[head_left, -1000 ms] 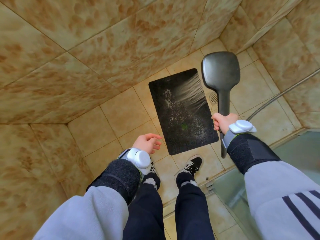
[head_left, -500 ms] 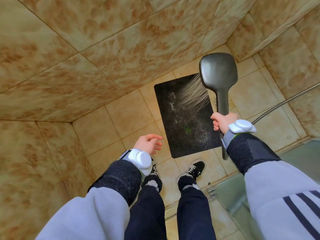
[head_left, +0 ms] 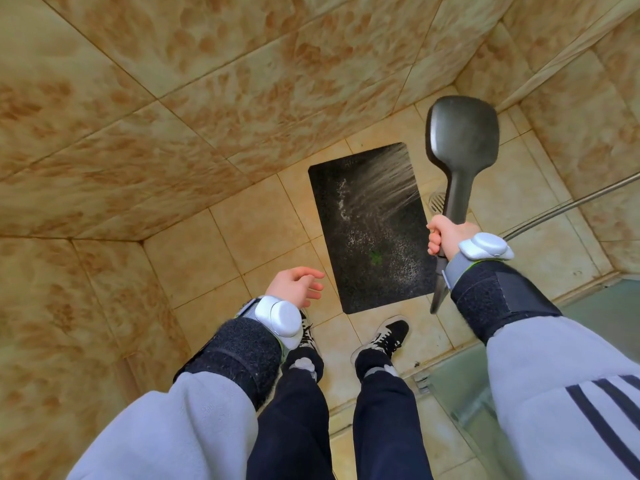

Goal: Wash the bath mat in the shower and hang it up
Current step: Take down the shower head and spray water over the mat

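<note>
One bath mat (head_left: 367, 244), one shower head (head_left: 462, 133), one floor drain (head_left: 437, 201), two hands, two white wrist units (head_left: 485, 245), two black shoes (head_left: 388, 336). The right hand (head_left: 446, 235) is wrapped around the shower head's handle, fingers (head_left: 433, 242) curled tight onto it, and spray fans down onto the far half of the mat. The mat lies flat on the tiled floor (head_left: 221, 244), below and just left of those gripping fingers. The left hand (head_left: 294, 285) holds nothing, its fingers (head_left: 313, 289) loose and slightly apart. From their tips the mat sits just to the right, down on the floor. The drain peeks out just beyond the right fingers, beside the mat's edge.
</note>
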### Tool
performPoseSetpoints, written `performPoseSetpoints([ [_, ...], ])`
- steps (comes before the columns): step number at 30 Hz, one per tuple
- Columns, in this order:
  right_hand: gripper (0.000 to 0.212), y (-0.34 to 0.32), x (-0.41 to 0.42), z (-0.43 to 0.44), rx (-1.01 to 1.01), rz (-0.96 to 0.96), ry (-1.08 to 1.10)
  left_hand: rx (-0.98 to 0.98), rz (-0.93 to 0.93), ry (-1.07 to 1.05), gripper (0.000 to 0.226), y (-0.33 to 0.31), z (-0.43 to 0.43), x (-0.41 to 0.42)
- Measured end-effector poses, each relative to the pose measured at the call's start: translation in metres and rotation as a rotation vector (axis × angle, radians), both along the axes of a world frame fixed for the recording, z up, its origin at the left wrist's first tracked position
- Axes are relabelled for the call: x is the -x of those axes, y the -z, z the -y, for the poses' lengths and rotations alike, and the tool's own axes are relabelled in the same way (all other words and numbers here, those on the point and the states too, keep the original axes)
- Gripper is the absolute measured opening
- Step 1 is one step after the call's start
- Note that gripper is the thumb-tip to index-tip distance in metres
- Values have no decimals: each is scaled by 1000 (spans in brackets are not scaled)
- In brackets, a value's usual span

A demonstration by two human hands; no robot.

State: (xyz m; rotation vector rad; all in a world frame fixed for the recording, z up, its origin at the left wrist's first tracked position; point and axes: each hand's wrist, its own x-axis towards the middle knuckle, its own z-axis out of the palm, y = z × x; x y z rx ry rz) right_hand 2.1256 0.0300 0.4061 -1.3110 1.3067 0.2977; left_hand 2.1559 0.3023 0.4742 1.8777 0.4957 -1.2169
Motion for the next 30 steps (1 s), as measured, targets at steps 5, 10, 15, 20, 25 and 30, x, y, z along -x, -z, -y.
performPoseSetpoints([
  [5, 36, 6, 7, -2, 7, -16, -2, 3, -8, 8, 30, 1, 2, -2],
  [10, 37, -2, 4, -8, 31, -3, 7, 5, -8, 5, 31, 1, 4, -1],
  [15, 41, -8, -2, -14, -4, 106, 60, -2, 3, 6, 31, 2, 4, 2],
  [20, 43, -10, -7, -12, -15, 146, 74, -1, 5, 10, 31, 1, 5, 2],
  [25, 41, -8, -6, -7, -31, 146, 44, 3, -3, -5, 32, 1, 5, 2],
  [30, 39, -12, 1, -8, -3, 106, 23, 7, -7, 11, 31, 3, 5, 4],
])
